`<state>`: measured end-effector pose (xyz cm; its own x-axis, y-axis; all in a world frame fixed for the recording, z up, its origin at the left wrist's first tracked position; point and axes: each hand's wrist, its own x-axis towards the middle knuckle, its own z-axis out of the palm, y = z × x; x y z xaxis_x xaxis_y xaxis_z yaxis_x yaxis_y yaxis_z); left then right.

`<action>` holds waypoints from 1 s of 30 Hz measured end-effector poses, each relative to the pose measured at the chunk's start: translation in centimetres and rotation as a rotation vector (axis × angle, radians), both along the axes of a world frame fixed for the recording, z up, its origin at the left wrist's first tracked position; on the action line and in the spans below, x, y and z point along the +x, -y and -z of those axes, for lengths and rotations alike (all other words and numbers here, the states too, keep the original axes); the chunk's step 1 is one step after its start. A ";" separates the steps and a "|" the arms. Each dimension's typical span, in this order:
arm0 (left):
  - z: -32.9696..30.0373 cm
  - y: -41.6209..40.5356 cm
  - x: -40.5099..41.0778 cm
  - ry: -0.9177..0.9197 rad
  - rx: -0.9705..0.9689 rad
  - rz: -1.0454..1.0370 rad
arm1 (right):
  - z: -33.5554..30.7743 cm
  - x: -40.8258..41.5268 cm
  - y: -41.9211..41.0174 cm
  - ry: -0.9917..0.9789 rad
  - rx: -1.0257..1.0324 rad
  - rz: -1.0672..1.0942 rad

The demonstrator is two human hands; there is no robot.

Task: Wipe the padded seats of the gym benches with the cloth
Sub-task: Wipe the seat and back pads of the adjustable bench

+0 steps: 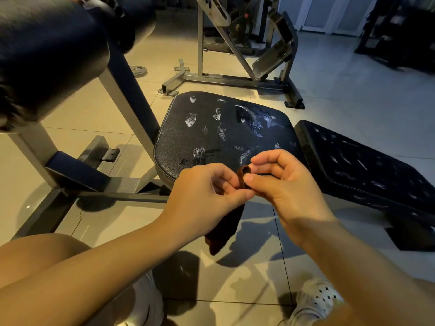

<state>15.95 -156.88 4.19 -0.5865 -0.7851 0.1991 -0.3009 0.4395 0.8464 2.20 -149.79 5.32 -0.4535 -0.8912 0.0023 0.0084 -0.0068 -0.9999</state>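
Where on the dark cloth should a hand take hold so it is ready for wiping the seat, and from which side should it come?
Judging by its pose, grip the cloth at its bunched top edge, where the left hand and right hand pinch it. The rest hangs limp below the hands, in front of the seat. Come from above, so the hanging part can drop flat onto the pad.

Weight plate (138, 71) on tiled floor (353, 90), white shoe (317, 302).
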 end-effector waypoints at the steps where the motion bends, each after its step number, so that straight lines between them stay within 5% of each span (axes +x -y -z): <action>1: -0.1 0.3 0.0 0.026 -0.018 0.002 | 0.0 0.0 0.1 -0.018 0.004 -0.007; 5: -0.7 1.5 0.7 0.113 -0.067 0.053 | -0.2 -0.5 0.7 -0.183 0.013 0.004; 9: -2.2 2.8 1.4 0.176 -0.235 0.076 | -0.5 -0.5 0.7 -0.827 0.115 -0.097; 11: -2.5 3.1 1.5 0.160 -0.188 0.097 | -0.2 -0.1 0.7 -0.944 0.149 -0.128; 14: -2.4 2.8 1.7 0.101 -0.051 0.127 | 0.8 -0.1 1.0 -0.855 0.241 -0.135; 20: -3.3 4.3 2.5 0.206 -0.005 0.179 | 0.6 -0.5 1.2 -0.361 0.307 -0.234; 24: -3.8 5.6 3.5 0.291 0.030 0.220 | -0.1 -1.7 0.3 -0.425 0.249 -0.324; 30: -3.7 5.7 4.3 0.331 -0.045 0.347 | -0.3 -2.6 -0.9 -0.347 0.428 -0.771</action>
<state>20.22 -162.58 7.85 -0.8500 -0.5266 -0.0133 -0.3799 0.5954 0.7080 -0.35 -148.85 5.58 0.2252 -0.9014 -0.3698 -0.4406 0.2443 -0.8638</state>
